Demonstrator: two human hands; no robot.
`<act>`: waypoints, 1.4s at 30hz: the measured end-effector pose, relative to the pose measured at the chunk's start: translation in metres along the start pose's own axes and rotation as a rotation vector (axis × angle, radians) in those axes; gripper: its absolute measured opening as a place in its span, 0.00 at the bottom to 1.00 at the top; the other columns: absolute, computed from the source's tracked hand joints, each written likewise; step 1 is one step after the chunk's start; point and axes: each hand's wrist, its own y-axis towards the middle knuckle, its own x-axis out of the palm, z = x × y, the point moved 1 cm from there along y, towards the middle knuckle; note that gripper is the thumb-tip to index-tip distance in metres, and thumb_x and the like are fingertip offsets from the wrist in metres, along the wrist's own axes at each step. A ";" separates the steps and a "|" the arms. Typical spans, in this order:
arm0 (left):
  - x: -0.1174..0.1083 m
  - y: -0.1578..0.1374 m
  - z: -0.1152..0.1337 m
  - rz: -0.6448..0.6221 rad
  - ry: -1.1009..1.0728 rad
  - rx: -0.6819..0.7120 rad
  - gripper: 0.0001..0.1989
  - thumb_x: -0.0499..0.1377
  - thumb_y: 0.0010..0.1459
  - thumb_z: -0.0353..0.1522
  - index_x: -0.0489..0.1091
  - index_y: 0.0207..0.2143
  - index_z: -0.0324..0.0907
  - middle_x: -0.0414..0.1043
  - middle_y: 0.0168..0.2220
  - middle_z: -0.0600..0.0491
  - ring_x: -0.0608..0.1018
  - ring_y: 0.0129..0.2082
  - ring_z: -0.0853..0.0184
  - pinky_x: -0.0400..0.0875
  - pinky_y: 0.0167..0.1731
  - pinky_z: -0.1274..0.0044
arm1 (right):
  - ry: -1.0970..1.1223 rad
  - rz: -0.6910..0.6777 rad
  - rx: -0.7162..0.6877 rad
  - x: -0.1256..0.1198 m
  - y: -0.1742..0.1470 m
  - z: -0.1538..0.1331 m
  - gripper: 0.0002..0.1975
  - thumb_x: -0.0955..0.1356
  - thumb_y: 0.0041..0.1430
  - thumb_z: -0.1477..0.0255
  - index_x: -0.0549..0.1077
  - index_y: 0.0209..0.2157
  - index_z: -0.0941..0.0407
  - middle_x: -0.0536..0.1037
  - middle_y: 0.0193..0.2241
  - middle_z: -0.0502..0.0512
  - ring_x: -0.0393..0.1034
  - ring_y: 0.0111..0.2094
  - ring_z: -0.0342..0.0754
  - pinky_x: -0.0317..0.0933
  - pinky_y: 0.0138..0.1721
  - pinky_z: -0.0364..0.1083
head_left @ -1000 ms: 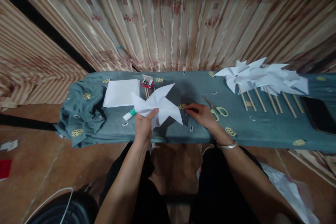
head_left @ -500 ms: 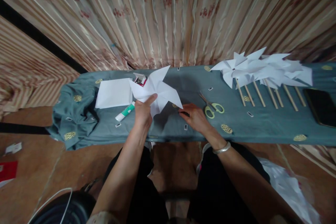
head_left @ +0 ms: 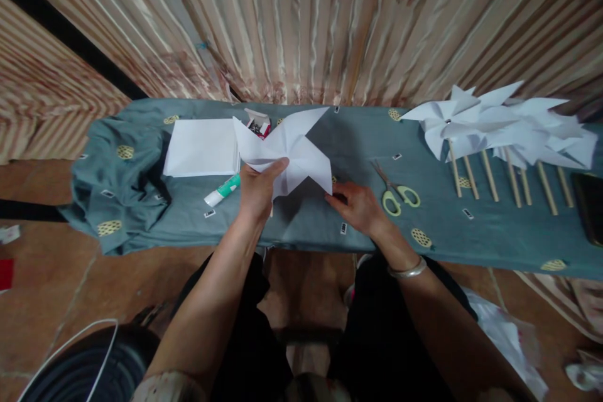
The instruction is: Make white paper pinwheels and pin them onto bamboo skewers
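Observation:
In my left hand is a white paper pinwheel; my thumb lies across its front near the middle. A short bit of wooden stick shows beneath that hand. My right hand is by the pinwheel's lower right blade tip, its thumb and forefinger drawn together. Whether they grip the tip or some small thing is hidden. Scissors with green handles lie right of this hand. Beside my left hand are a glue stick, a stack of white paper and a small open box holding small metal pieces.
Several finished-looking pinwheels on wooden sticks lie overlapping at the right. A dark phone is near the right edge. Green cloth covers the narrow table, bunched at its left end. A pleated curtain hangs behind.
The view has shifted, so the table things appear displaced. The pinwheel in my left hand has turned slightly, and my right fingers are now closer to its blade tip.

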 end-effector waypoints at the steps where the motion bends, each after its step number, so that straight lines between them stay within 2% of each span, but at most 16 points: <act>1: 0.000 0.001 0.000 -0.005 -0.004 0.011 0.17 0.70 0.37 0.30 0.77 0.34 0.39 0.80 0.31 0.52 0.80 0.35 0.64 0.74 0.43 0.70 | -0.011 0.004 0.015 -0.001 0.001 0.001 0.07 0.67 0.59 0.72 0.79 0.34 0.56 0.80 0.28 0.55 0.74 0.32 0.50 0.62 0.35 0.46; 7: 0.000 0.010 -0.003 -0.028 0.015 0.063 0.21 0.70 0.39 0.30 0.76 0.40 0.39 0.80 0.32 0.51 0.81 0.36 0.63 0.74 0.42 0.70 | -0.016 -0.017 0.111 -0.019 -0.001 0.018 0.05 0.68 0.57 0.72 0.79 0.33 0.54 0.81 0.28 0.52 0.75 0.29 0.49 0.62 0.33 0.45; 11: 0.002 0.013 -0.006 -0.042 0.004 0.056 0.20 0.70 0.40 0.30 0.76 0.40 0.39 0.80 0.31 0.51 0.80 0.34 0.63 0.75 0.42 0.70 | -0.051 0.084 0.154 -0.027 -0.007 0.024 0.08 0.67 0.59 0.71 0.79 0.35 0.55 0.81 0.28 0.53 0.75 0.30 0.50 0.63 0.33 0.46; 16: 0.004 0.015 -0.009 -0.041 0.027 0.061 0.21 0.70 0.40 0.31 0.76 0.41 0.39 0.80 0.31 0.51 0.80 0.33 0.63 0.75 0.40 0.70 | 0.099 0.198 0.052 -0.020 -0.009 0.017 0.09 0.66 0.60 0.70 0.80 0.37 0.53 0.82 0.34 0.54 0.76 0.35 0.50 0.67 0.40 0.49; 24: 0.006 0.011 -0.008 -0.052 0.013 0.031 0.20 0.70 0.39 0.31 0.77 0.39 0.39 0.80 0.30 0.52 0.80 0.35 0.63 0.74 0.40 0.72 | 0.247 0.084 -0.011 -0.016 -0.009 0.021 0.09 0.69 0.56 0.75 0.80 0.38 0.52 0.82 0.40 0.53 0.75 0.44 0.53 0.67 0.48 0.52; 28: 0.008 0.007 -0.011 -0.046 0.018 -0.011 0.15 0.69 0.40 0.31 0.78 0.35 0.39 0.80 0.31 0.51 0.80 0.34 0.64 0.74 0.39 0.73 | 0.181 0.069 -0.096 -0.012 -0.010 0.022 0.08 0.68 0.58 0.75 0.80 0.36 0.52 0.82 0.39 0.54 0.75 0.42 0.53 0.67 0.47 0.53; 32: 0.012 0.005 -0.014 -0.058 0.009 -0.044 0.10 0.69 0.40 0.31 0.78 0.29 0.39 0.81 0.32 0.51 0.80 0.33 0.64 0.74 0.39 0.73 | 0.076 0.116 -0.180 -0.005 -0.012 0.021 0.08 0.66 0.61 0.73 0.79 0.37 0.54 0.81 0.38 0.57 0.74 0.41 0.55 0.68 0.45 0.54; 35: 0.015 0.003 -0.014 -0.064 0.002 -0.051 0.10 0.69 0.40 0.31 0.79 0.30 0.40 0.81 0.32 0.51 0.80 0.32 0.64 0.74 0.38 0.73 | 0.060 0.146 -0.189 -0.002 -0.014 0.019 0.08 0.66 0.62 0.73 0.78 0.37 0.55 0.81 0.38 0.59 0.74 0.40 0.55 0.68 0.44 0.54; 38: 0.016 0.001 -0.014 -0.066 -0.010 -0.067 0.12 0.69 0.40 0.31 0.79 0.31 0.39 0.81 0.32 0.51 0.80 0.31 0.64 0.74 0.36 0.73 | 0.145 0.196 -0.107 -0.005 -0.016 0.019 0.09 0.66 0.61 0.72 0.79 0.37 0.54 0.82 0.38 0.57 0.76 0.40 0.54 0.69 0.44 0.53; 42: 0.014 -0.002 -0.014 -0.056 -0.010 -0.074 0.12 0.69 0.39 0.30 0.79 0.31 0.39 0.81 0.32 0.50 0.80 0.32 0.63 0.76 0.37 0.72 | 0.311 0.372 0.203 -0.022 -0.016 0.029 0.07 0.70 0.55 0.67 0.80 0.33 0.54 0.83 0.31 0.53 0.76 0.31 0.51 0.70 0.36 0.50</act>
